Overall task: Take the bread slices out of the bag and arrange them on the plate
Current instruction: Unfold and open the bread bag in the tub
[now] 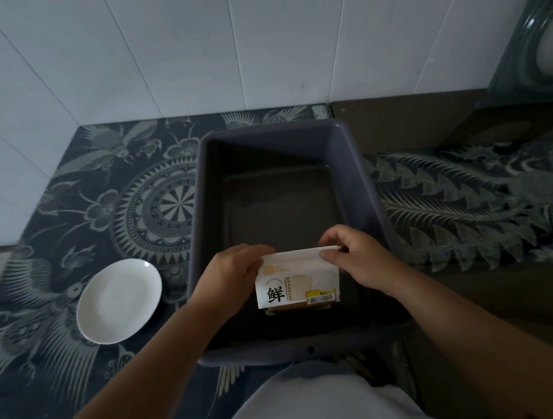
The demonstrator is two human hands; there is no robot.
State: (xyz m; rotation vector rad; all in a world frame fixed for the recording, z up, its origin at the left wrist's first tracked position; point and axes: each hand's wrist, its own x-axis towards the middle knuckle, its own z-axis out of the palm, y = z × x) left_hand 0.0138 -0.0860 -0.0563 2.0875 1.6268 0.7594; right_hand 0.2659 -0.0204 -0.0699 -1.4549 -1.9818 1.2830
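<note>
A white bread bag (296, 280) with a black character and a yellow price label stands upright inside a dark grey plastic tub (274, 134). My left hand (231, 275) pinches the bag's top left corner. My right hand (355, 255) pinches the top right corner, fingers over the folded upper edge. Brown bread shows only as a thin strip under the bag's lower edge. A white round plate (119, 301) lies on the patterned cloth to the left of the tub, with nothing on it.
The tub sits on a dark blue cloth (63, 204) with a pale bird and mandala pattern. A white tiled wall (183, 48) rises behind. A greenish glass object (537, 45) stands at the far right. My white shirt fills the bottom edge.
</note>
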